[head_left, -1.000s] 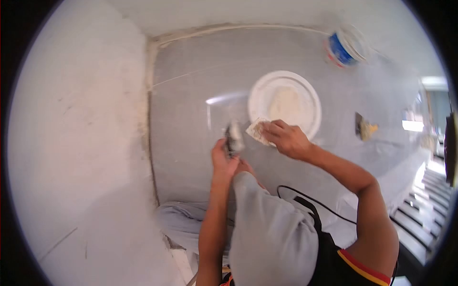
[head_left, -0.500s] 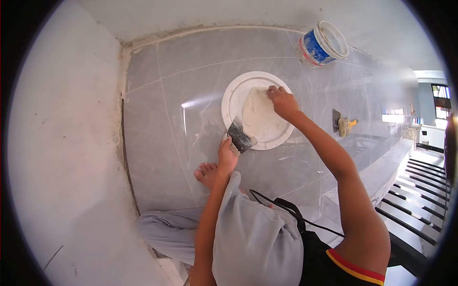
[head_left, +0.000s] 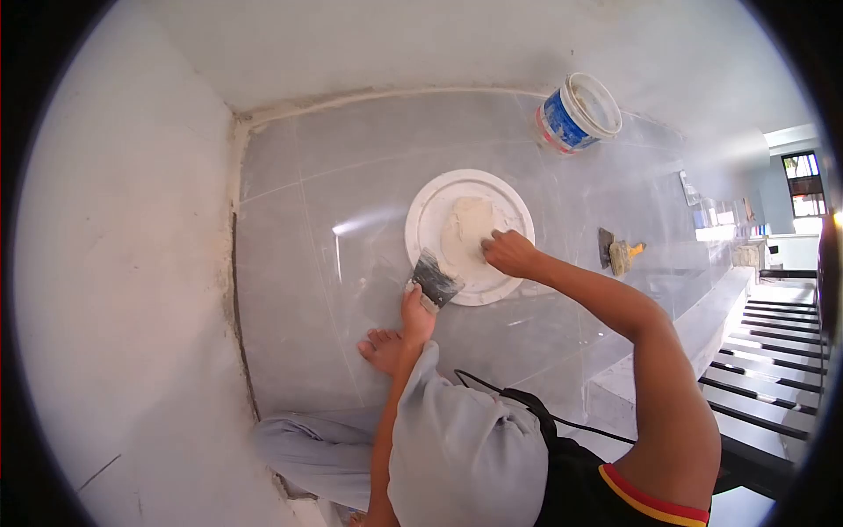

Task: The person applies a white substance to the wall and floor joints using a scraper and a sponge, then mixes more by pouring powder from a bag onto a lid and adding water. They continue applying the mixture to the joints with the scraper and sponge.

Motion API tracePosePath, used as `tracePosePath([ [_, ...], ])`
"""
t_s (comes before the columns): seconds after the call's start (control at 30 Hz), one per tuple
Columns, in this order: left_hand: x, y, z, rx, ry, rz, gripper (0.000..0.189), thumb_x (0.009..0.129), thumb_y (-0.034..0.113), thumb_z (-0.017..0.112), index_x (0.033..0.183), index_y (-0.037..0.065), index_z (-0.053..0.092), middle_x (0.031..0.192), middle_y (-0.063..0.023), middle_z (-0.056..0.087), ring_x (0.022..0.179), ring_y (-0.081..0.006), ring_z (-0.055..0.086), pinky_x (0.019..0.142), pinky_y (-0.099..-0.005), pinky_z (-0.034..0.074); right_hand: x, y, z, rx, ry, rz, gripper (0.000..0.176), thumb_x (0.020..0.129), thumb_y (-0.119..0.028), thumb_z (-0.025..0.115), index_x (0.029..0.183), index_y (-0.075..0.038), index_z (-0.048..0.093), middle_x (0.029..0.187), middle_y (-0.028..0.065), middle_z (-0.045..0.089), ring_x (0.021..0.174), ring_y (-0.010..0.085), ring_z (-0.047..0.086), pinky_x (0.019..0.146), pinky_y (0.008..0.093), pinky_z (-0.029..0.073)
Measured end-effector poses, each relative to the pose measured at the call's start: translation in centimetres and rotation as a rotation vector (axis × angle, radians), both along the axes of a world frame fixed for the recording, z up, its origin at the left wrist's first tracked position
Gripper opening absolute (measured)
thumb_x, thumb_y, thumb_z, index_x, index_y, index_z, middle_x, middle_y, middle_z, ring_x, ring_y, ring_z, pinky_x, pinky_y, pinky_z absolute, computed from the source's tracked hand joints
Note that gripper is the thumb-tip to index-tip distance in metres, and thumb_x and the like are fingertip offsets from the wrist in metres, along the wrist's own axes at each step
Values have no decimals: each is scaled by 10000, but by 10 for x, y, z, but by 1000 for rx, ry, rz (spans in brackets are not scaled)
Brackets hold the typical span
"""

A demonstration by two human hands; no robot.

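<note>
Down came the right hand, just off the top of the paste and now at its lower right, mid-frame. Its fingers were bent over the round white plate; from my remote seat I couldn't tell whether they gripped anything. That, I judged, shifted the working of the paste lower, nearer the scraper. The left hand had that scraper gripped, barely moved against the plate, its smeared blade hiding the lower left rim; contact I couldn't confirm. A bare foot crowded the left wrist, lower left of centre. Out wide, a bucket sat upper right, while a brush lay beside a dark blade, right of centre.
</note>
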State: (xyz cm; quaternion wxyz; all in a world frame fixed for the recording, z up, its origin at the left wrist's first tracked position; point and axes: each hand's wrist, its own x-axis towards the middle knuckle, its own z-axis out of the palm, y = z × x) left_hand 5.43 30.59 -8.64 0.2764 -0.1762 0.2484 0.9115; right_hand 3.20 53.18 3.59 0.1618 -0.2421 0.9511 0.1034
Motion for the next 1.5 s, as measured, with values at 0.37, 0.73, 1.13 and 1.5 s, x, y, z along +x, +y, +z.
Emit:
tracePosePath([
  [0.37,-23,-49,87,-290,-239,-98,175,860,153,437,977,84,547,880,-44,592,771,-159,574,599,-298,489,2,-87,84,-1005,251,-292,352,665,62,529,979,-81,600,1029,85,556,854,261,576,628,345,498],
  [0.73,-41,-81,144,-65,-65,151,169,857,140,453,961,41,541,898,-48,589,785,-135,564,619,-251,452,-1,-83,86,-643,299,-17,386,682,-12,531,1049,-119,593,1166,48,516,914,209,549,507,293,503],
  [1.13,-40,-91,194,-851,614,513,318,875,121,524,1149,-30,465,1013,-107,553,935,-191,549,781,-303,459,-2,-132,99,-2321,-947,-1268,301,789,-15,501,1085,28,470,992,100,575,873,184,590,747,300,500],
  [1.5,-40,-135,149,-607,213,193,183,839,70,483,991,-7,550,941,-81,594,844,-214,586,742,-344,473,-33,-134,106,-1440,-488,-654,299,783,0,517,1082,14,524,1122,110,534,934,211,574,831,315,471],
])
